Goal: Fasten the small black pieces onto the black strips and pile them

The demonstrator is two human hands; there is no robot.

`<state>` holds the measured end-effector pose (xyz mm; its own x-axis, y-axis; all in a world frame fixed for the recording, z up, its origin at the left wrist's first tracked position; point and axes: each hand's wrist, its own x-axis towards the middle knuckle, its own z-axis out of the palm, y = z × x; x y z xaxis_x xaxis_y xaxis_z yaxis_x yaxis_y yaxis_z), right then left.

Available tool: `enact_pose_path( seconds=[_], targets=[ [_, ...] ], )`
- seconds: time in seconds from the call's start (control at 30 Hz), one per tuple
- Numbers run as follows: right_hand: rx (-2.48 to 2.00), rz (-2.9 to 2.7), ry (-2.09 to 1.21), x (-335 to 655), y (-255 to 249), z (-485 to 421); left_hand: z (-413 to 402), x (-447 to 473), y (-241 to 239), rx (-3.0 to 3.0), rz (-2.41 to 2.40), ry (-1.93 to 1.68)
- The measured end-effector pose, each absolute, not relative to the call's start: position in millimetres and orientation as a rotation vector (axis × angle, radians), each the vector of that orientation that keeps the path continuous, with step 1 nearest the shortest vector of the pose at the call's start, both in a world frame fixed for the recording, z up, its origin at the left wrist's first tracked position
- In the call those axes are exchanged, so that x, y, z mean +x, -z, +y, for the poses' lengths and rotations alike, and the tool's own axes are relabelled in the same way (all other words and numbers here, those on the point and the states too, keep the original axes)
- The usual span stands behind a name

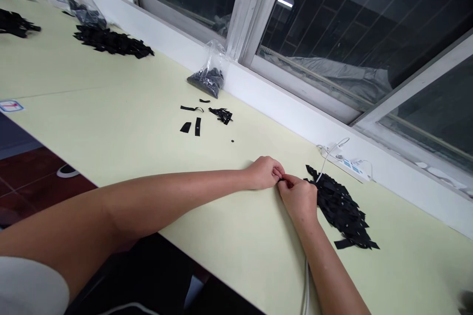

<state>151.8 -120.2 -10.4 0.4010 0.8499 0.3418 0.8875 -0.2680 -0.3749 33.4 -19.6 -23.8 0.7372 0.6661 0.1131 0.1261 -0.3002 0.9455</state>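
My left hand (264, 172) and my right hand (300, 198) meet over the pale table, fingertips pinched together. Between them a bit of a small black strip (280, 180) shows; the fingers cover most of it. Just right of my right hand lies a large heap of black strips (342, 211), some with small light dots. Farther off, beyond my left hand, are a small cluster of black strips (222, 115), a single flat strip (198, 127), a slanted black piece (185, 127), a curled strip (191, 108) and a tiny dark disc (232, 141).
A clear plastic bag (209, 74) of dark pieces stands against the wall under the windows. More black strips (113, 42) lie at the far left by another bag (86, 12). A power strip (351, 166) sits behind the right heap, and a white cable (306, 285) runs under my right forearm.
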Motion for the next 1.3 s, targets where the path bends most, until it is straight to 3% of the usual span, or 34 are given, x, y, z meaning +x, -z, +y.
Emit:
enact_pose_path(
  seconds=[0.33,0.9,1.3],
  targets=[
    [-2.074,-1.412,-0.022,171,9,-123,-11,33,21,1.770,0.612,-0.639],
    [-2.052,-1.444,-0.069,173,11,-123,2,22,20,2.365,0.400,-0.730],
    [-1.976,-1.278,-0.125,174,7,-123,-2,20,14,2.166,0.496,-0.668]
  ],
)
